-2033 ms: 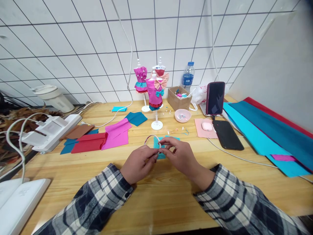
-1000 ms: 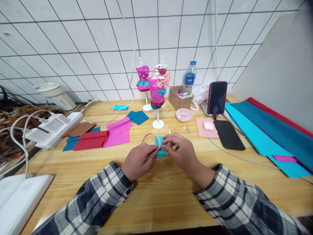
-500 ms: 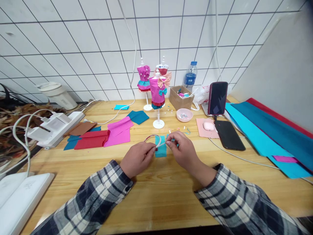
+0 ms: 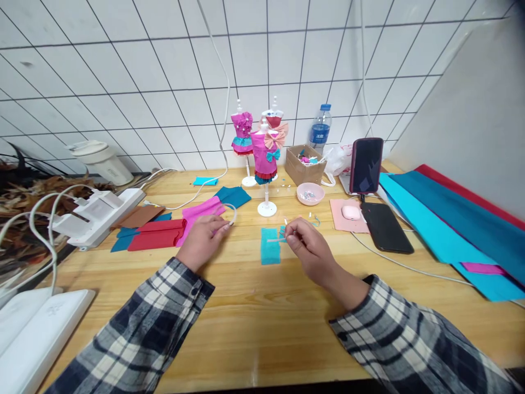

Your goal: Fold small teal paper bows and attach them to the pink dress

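Note:
Pinched in my left hand is a thin white roll of tape, its ring standing up over the pink cloth and the bare wood. My right hand grips one end of a narrow whitish strip of tape; the strip's free end points left above a small turquoise cloth rectangle. Close by my right fingertips lies a small turquoise folded piece, partly hidden. Behind both hands stands a mini dress form wearing a pink dress with peach and turquoise bows.
Two more dress forms stand behind. A pink bowl, cardboard box and water bottle are at back right. Phones and long cloths lie right; folded red cloth and a power strip left.
The tape strip has come apart from the roll. My left hand has moved left with the roll, while my right hand stays near the turquoise cloth holding the strip.

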`<state>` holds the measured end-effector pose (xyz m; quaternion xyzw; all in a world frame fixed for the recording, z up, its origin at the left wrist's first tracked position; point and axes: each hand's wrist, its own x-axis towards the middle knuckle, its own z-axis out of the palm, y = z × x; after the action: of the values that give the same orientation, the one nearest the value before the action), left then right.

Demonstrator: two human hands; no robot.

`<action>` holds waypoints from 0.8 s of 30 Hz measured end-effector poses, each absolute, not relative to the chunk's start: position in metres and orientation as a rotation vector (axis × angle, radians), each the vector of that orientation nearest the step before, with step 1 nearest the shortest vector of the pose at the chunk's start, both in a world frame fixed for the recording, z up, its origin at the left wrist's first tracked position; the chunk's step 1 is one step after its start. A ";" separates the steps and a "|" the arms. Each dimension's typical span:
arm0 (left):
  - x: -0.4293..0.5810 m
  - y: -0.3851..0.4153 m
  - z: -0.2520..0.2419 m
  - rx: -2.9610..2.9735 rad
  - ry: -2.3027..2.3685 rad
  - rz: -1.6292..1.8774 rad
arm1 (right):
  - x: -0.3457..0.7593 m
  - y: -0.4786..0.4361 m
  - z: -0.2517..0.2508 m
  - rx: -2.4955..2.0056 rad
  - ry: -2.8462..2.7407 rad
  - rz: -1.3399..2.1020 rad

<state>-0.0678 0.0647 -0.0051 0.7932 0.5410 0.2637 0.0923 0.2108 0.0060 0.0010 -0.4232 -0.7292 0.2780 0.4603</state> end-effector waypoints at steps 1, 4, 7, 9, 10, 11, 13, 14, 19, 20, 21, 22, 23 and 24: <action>-0.067 0.065 -0.008 2.407 1.617 0.714 | 0.210 0.008 -0.002 -1.074 -1.798 0.780; -0.057 0.060 -0.011 2.428 1.704 0.666 | 0.208 0.011 -0.006 -1.143 -1.785 0.970; -0.040 0.045 -0.002 2.368 1.665 0.806 | 0.206 0.011 -0.006 -1.154 -1.793 1.035; -0.027 0.033 0.005 2.322 1.454 0.823 | 0.205 0.011 -0.006 -1.151 -1.827 1.072; -0.021 0.027 0.007 2.313 1.350 0.782 | 0.205 0.011 -0.007 -1.146 -1.841 1.090; -0.015 0.021 0.009 2.313 1.301 0.742 | 0.204 0.011 -0.007 -1.143 -1.847 1.105; -0.006 0.013 0.010 2.311 1.267 0.702 | 0.203 0.011 -0.008 -1.150 -1.843 1.119; -0.003 0.011 0.010 2.301 1.259 0.701 | 0.203 0.011 -0.008 -1.158 -1.841 1.117; 0.001 0.006 0.013 2.183 1.169 0.775 | 0.203 0.014 -0.011 -1.227 -1.832 1.059; 0.002 0.005 0.015 2.154 1.131 0.776 | 0.205 0.016 -0.012 -1.257 -1.799 1.049; 0.002 0.005 0.016 2.124 1.090 0.767 | 0.207 0.019 -0.014 -1.296 -1.749 1.035; 0.002 0.004 0.017 2.090 1.051 0.751 | 0.209 0.022 -0.016 -1.331 -1.693 1.017; 0.002 0.003 0.016 2.053 1.022 0.735 | 0.212 0.025 -0.018 -1.355 -1.639 0.998; 0.003 0.003 0.016 2.018 1.016 0.729 | 0.215 0.028 -0.019 -1.365 -1.595 0.984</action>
<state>0.0027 0.0030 0.0155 0.7882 0.3967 0.2847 0.3746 0.2150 0.0282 -0.0193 -0.5397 -0.6306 0.3891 0.3997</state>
